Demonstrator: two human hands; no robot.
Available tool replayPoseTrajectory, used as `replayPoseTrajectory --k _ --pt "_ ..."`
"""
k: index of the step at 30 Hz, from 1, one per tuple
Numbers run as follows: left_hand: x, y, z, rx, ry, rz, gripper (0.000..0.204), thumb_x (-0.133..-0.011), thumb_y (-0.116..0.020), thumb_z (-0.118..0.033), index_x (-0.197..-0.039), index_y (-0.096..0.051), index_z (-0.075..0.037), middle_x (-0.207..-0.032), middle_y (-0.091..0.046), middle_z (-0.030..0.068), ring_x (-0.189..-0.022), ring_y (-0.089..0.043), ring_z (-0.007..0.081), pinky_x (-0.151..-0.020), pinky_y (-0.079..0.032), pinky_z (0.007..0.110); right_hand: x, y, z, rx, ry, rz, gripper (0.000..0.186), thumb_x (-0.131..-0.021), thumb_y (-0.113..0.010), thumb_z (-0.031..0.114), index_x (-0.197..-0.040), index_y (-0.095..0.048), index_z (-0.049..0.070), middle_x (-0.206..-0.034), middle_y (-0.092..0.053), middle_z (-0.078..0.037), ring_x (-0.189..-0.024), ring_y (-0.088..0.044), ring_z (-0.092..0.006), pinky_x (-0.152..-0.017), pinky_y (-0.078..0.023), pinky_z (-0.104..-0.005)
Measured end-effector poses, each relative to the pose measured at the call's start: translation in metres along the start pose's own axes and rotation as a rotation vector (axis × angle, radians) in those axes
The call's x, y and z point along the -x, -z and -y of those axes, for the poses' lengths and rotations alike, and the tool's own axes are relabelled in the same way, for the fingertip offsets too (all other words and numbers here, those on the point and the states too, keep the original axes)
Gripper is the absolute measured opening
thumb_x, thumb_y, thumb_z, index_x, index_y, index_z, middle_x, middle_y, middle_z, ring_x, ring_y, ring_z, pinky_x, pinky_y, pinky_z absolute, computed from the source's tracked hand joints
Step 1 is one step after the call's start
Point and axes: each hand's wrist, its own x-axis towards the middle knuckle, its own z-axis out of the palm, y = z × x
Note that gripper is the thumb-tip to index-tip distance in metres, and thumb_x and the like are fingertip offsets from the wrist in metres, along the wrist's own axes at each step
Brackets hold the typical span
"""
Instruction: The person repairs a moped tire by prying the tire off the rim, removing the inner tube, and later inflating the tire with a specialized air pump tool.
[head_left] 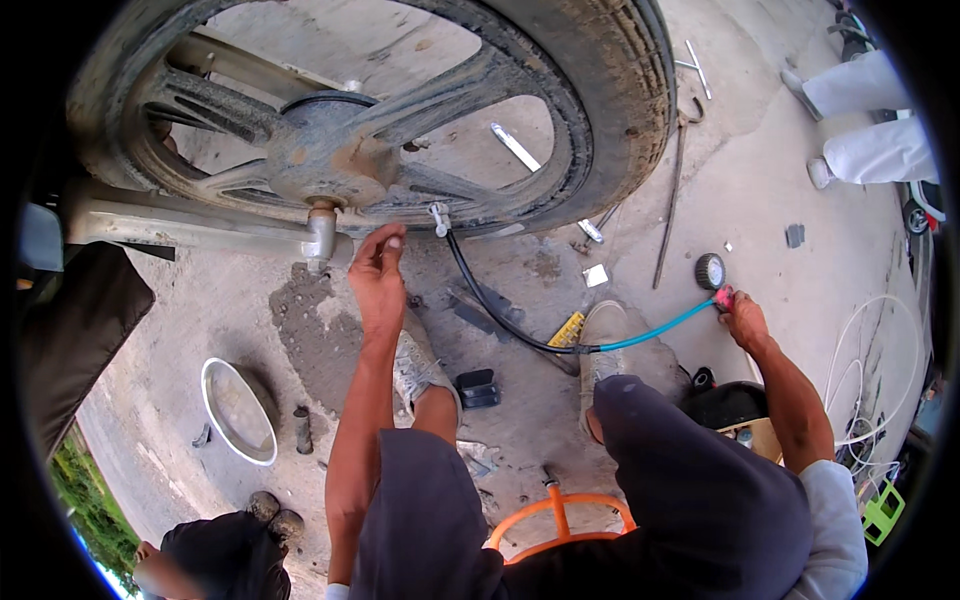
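A large dirty tyre (625, 120) on a spoked wheel (325, 160) fills the top. A chuck (439, 220) sits at its lower rim, with a black hose running into a teal hose (655, 328). Just below and left of the chuck is my left hand (380, 265), fingers curled together, whether around something small I cannot make out. My right hand (742, 318) grips a red inflator handle (724, 298) with a round gauge (710, 271) at the hose's end. A metal fitting (320, 237) stands out from the wheel hub.
Around me lie a metal basin (240, 410), black case (478, 388), long iron bar (670, 200), orange stool (558, 508) and coiled white hose (870, 300). Another person's legs (850, 90) stand at upper right; a second person (220, 555) is at lower left.
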Motion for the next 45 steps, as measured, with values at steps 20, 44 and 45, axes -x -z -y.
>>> replayPoseTrajectory --k 20,44,45 --pt "0.058 0.035 0.039 -1.259 -0.286 0.366 0.026 -0.075 -0.065 -0.008 -0.101 -0.064 -0.006 -0.105 -0.058 0.0099 -0.101 -0.052 0.0298 -0.087 -0.042 0.04 -0.006 -0.011 -0.007 0.046 0.047 -0.036 0.046 -0.076 -0.077 0.021 -0.102 -0.049 -0.004 -0.1 -0.061 -0.027 -0.091 -0.063 -0.0415 -0.081 -0.052 -0.0446" --pt "0.063 0.032 0.044 -0.961 -0.315 0.224 0.01 -0.087 -0.053 -0.001 -0.096 -0.051 -0.005 -0.091 -0.057 0.0136 -0.088 -0.054 0.0345 -0.081 -0.042 0.044 -0.004 -0.01 -0.003 -0.012 0.045 -0.049 0.045 -0.075 -0.077 0.019 -0.103 -0.05 -0.004 -0.102 -0.062 -0.026 -0.094 -0.062 -0.0414 -0.083 -0.051 -0.0454" --pt "0.064 0.031 0.042 -0.931 -0.279 0.202 0.011 -0.087 -0.052 0.001 -0.097 -0.051 -0.004 -0.091 -0.057 0.0148 -0.087 -0.054 0.036 -0.08 -0.043 0.046 -0.003 -0.008 -0.002 -0.014 0.037 -0.052 0.045 -0.075 -0.077 0.019 -0.103 -0.05 -0.004 -0.102 -0.062 -0.026 -0.094 -0.062 -0.0414 -0.083 -0.051 -0.0454"
